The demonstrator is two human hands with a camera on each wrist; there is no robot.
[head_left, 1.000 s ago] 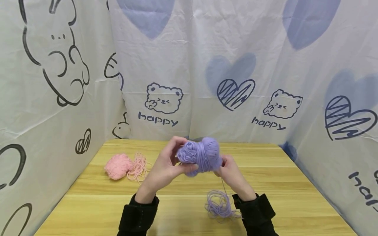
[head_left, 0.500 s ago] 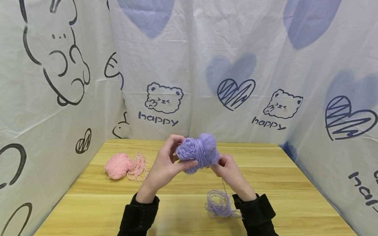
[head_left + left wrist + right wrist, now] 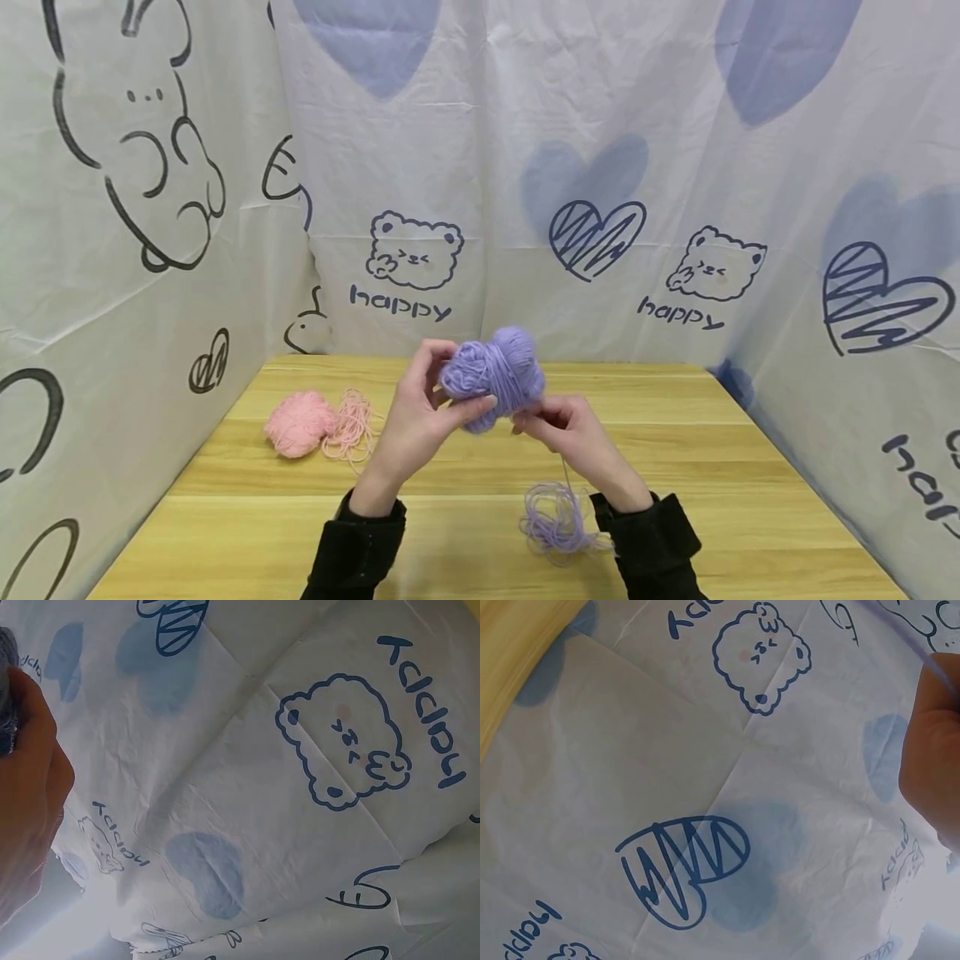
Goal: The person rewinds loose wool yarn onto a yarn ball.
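Observation:
My left hand (image 3: 431, 400) grips a ball of purple yarn (image 3: 495, 375) held above the wooden table (image 3: 487, 475), fingers and thumb curled round its left side. Just below and right of the ball, my right hand (image 3: 558, 425) pinches the purple strand. That strand (image 3: 566, 473) runs down to a loose purple yarn pile (image 3: 557, 521) on the table near my right sleeve. In the left wrist view only the edge of my left hand (image 3: 26, 795) shows. In the right wrist view a bit of my right hand (image 3: 934, 750) shows with the strand (image 3: 900, 634) above it.
A pink yarn ball (image 3: 300, 422) with loose pink strands (image 3: 351, 425) lies at the table's left. White cloth printed with bears and hearts (image 3: 585, 208) walls the table on the left, back and right.
Both hands have lifted the purple ball slightly up and to the left. The right hand has shifted left beneath the ball.

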